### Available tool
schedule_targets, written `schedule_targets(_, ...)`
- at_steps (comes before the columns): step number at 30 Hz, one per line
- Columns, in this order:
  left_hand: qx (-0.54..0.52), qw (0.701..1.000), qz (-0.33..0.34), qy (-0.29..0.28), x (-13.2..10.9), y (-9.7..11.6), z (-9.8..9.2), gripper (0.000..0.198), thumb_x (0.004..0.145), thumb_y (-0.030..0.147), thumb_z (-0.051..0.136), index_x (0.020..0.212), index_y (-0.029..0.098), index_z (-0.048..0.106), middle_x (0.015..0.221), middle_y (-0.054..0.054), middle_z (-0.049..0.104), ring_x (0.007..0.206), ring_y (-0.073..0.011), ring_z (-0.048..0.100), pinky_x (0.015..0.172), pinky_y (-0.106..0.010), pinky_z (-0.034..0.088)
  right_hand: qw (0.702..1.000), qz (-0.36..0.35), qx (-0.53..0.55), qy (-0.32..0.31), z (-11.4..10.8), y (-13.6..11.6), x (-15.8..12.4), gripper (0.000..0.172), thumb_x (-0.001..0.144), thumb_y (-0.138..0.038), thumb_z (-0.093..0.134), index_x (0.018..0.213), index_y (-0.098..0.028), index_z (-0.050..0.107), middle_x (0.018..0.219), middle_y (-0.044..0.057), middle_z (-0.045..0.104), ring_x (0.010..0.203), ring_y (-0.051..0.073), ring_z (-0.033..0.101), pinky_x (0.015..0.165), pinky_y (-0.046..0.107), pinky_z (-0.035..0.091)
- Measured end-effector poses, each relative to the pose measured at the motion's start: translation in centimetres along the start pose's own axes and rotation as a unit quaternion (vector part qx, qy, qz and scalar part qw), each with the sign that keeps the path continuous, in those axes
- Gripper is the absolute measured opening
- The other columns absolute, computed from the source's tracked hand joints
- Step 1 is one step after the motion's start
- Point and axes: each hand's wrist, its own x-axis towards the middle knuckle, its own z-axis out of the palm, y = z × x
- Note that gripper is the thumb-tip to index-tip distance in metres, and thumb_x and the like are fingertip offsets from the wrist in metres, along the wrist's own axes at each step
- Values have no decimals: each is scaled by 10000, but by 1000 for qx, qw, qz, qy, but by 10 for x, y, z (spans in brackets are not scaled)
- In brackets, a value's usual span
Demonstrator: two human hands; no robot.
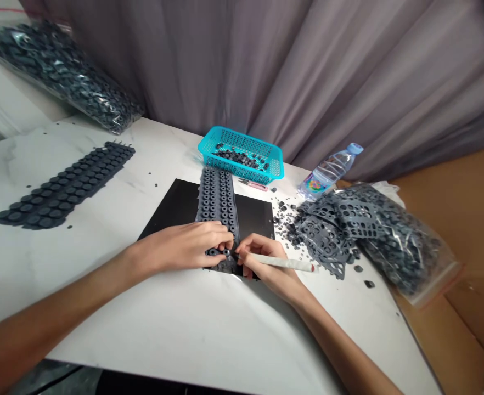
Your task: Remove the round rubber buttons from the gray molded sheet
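The strip (pixel 217 198) pointed lengthwise away beyond the left hand's (pixel 190 244) curled fingers, grip unclear; the right hand (pixel 271 269) pinched a pale tool (pixel 287 263).

The white tabletop (pixel 151 323) was lit brightly, while the grey curtain (pixel 349 71) was left dimmer. Glints were thrown back by the clear plastic bag (pixel 61 71) at upper left. Shadows were kept soft. The ringed strip (pixel 216 200) at centre was rendered fairly crisply, but the outer edges were blurred and stretched by wide-angle distortion.
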Motion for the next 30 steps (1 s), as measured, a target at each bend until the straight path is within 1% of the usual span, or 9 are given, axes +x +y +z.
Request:
schedule_targets(4,6,1000,15,-1,0,-1,1,119,1020,225,560,1055,188,667,1018,-34,669,1037,-207,612,874,-304,450,1000,3,16,3,2,1,0,51,845,-173,615,891,-182,636,758,-14,638,568,105,577,523,204,437)
schedule_targets(9,16,999,31,7,0,-2,2,139,1022,224,560,1079,188,682,1060,-48,685,1086,-224,618,929,-319,452,1000,-5,6,10,4,-1,1,38,835,-179,619,870,-184,632,692,-30,592,551,101,527,508,204,403)
schedule_targets(15,16,999,27,12,1,-2,2,139,1020,232,562,1070,191,686,1029,-42,692,1023,-210,625,906,-325,462,1000,-6,1,8,4,0,1,26,842,-191,627,868,-189,624,679,-36,582,554,103,512,510,204,388)
schedule_targets(19,32,999,28,12,2,1,2,147,1026,253,563,1069,183,685,1015,-44,696,1005,-213,627,890,-329,466,1000,-7,-27,9,4,-1,-1,29,844,-187,603,868,-192,619,684,-35,572,570,106,508,525,206,382)
schedule_targets(22,48,997,43,29,1,1,4,167,1039,265,552,1057,177,692,1015,-55,700,1012,-220,632,884,-329,467,999,-17,-48,13,5,-2,-2,27,849,-198,593,861,-192,617,702,-29,575,591,112,518,535,210,378)
schedule_targets(26,77,994,65,38,2,0,9,168,1047,249,536,1063,173,686,1020,-60,702,1002,-225,639,864,-333,472,996,-33,-81,10,4,-2,-2,38,874,-216,596,860,-190,619,709,-25,575,611,118,508,547,214,367)
schedule_targets(28,110,989,90,45,3,1,12,172,1047,210,513,1045,159,678,998,-66,710,967,-230,641,880,-353,468,993,-42,-108,8,4,-2,-2,67,892,-236,610,849,-185,620,714,-23,572,624,118,491,552,215,353)
schedule_targets(30,143,980,120,64,4,0,14,203,1045,172,480,1001,143,677,972,-78,719,925,-234,640,897,-373,461,989,-51,-135,9,5,-3,-3,112,910,-258,626,829,-180,616,702,-28,554,621,113,459,550,218,330)
